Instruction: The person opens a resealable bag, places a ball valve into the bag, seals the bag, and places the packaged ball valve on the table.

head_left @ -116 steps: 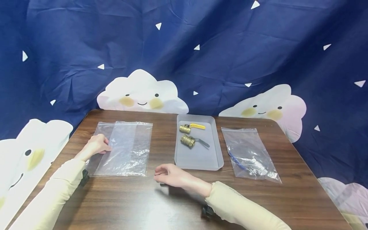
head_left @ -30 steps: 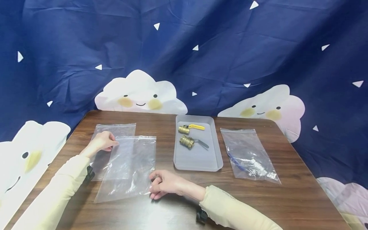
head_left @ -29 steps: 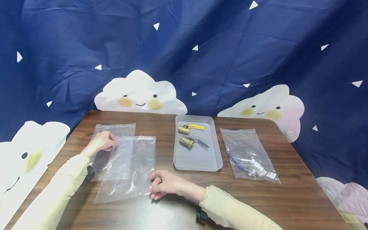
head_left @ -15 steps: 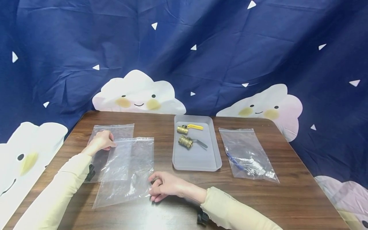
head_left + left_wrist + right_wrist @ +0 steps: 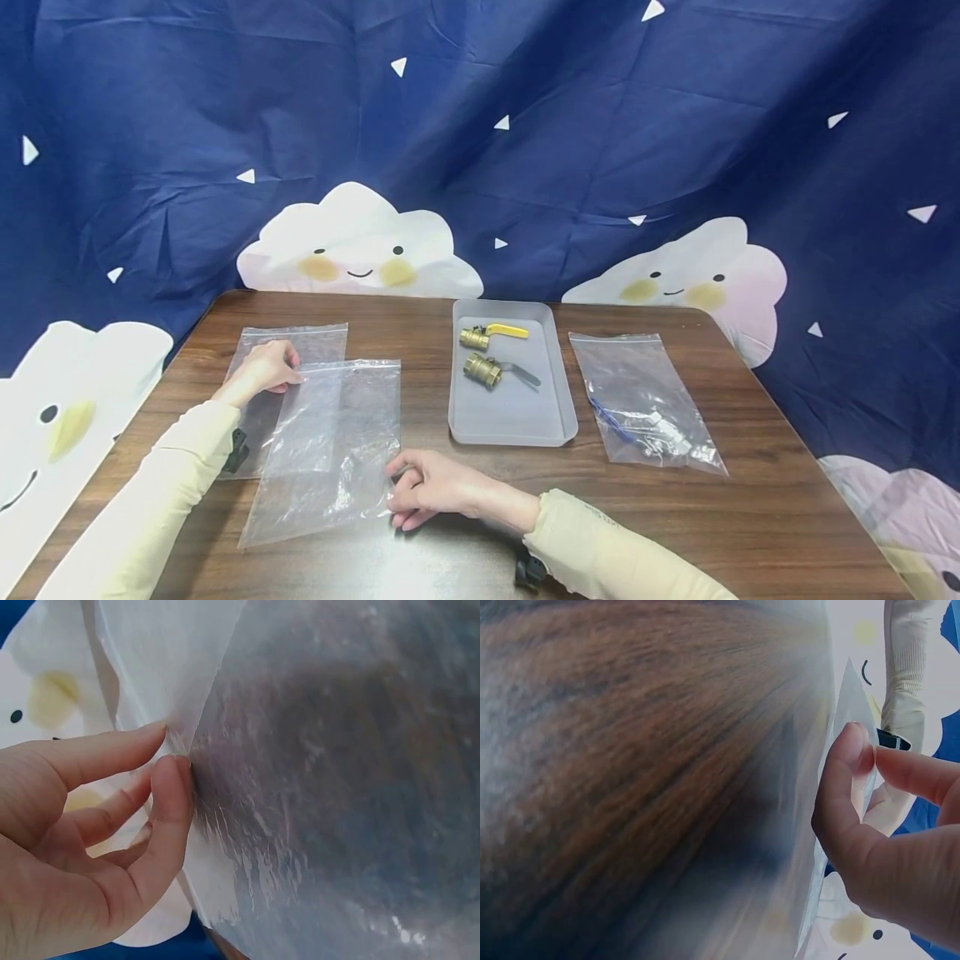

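A clear zip bag (image 5: 337, 450) is held between my two hands, its zip strip toward the back. My left hand (image 5: 262, 368) pinches its upper left edge; in the left wrist view, thumb and forefinger meet on the thin plastic (image 5: 300, 772). Near the lower right corner my right hand (image 5: 435, 490) pinches the same bag, and the right wrist view shows the film (image 5: 847, 712) at the fingertips. Partly beneath it, to the left, lies a second clear zip bag (image 5: 322, 337), which the left hand and the upper bag partly cover.
In the middle, a shallow translucent tray (image 5: 517, 421) bears two brass ball valves, one with a yellow lever (image 5: 507, 331), one with a grey lever (image 5: 483, 371). A zip bag (image 5: 622, 367) with a blue cord and white pieces lies right. All are on the wooden table (image 5: 675, 533).
The upper bag has shifted off the other one, toward the table's near side. My right hand has taken hold of its lower right corner. During the last second both hands barely move.
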`<state>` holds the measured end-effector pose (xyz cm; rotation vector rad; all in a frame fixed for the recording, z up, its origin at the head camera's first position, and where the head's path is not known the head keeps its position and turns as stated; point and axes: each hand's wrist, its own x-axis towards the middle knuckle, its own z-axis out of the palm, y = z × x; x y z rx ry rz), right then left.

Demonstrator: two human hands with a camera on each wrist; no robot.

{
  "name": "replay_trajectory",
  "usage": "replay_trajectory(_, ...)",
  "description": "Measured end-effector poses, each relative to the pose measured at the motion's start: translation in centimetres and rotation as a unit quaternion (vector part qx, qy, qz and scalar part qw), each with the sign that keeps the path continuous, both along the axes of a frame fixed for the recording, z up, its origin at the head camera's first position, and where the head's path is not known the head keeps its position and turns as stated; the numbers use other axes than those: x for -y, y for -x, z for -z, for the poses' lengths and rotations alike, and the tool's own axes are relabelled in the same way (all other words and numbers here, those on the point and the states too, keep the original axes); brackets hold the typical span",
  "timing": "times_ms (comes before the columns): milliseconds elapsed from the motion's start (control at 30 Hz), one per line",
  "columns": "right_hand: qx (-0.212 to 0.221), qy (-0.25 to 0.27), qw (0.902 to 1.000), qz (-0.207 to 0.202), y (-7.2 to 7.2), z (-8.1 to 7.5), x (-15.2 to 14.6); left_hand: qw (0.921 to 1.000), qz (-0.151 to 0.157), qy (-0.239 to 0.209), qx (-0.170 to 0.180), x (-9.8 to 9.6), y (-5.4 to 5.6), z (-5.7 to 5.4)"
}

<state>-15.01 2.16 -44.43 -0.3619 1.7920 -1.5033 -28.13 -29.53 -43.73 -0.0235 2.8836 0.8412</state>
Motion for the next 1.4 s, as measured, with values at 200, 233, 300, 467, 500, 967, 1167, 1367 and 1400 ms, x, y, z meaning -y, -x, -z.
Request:
replay_trajectory(200,-0.006,0.0,1.0,0.0,-0.15,0.04,-0.11,0.9999,-0.009,-0.013,-0.005,-0.18,-0.08,0.0)
replay_trajectory(233,-0.007,0.0,1.0,-0.001,-0.15,0.04,-0.12,0.9999,-0.01,-0.013,-0.005,-0.16,-0.07,0.0)
replay_trajectory(300,-0.008,-0.001,1.0,-0.001,-0.16,0.03,-0.15,0.9999,-0.011,-0.011,-0.005,-0.1,-0.02,0.01)
replay_trajectory(467,-0.009,-0.004,1.0,0.0,-0.17,0.04,-0.23,1.0,-0.005,-0.002,0.0,-0.14,0.01,-0.11)
replay_trajectory(500,-0.009,-0.005,0.9999,0.0,-0.16,0.03,-0.25,1.0,-0.004,-0.002,0.002,-0.17,0.02,-0.15)
replay_trajectory(967,-0.015,-0.007,0.9998,-0.006,-0.08,0.09,-0.33,1.0,-0.005,-0.006,0.001,-0.17,0.02,-0.27)
replay_trajectory(1167,-0.024,-0.017,0.9995,-0.009,-0.12,0.15,-0.32,0.9998,0.002,-0.013,-0.015,-0.06,-0.12,-0.16)
replay_trajectory(1367,-0.031,-0.023,0.9992,-0.007,-0.24,-0.06,-0.35,0.9989,0.01,-0.035,-0.031,0.01,-0.03,0.16)
replay_trajectory(1400,-0.032,-0.024,0.9992,-0.008,-0.25,-0.11,-0.37,0.9987,0.013,-0.037,-0.033,0.03,-0.03,0.19)
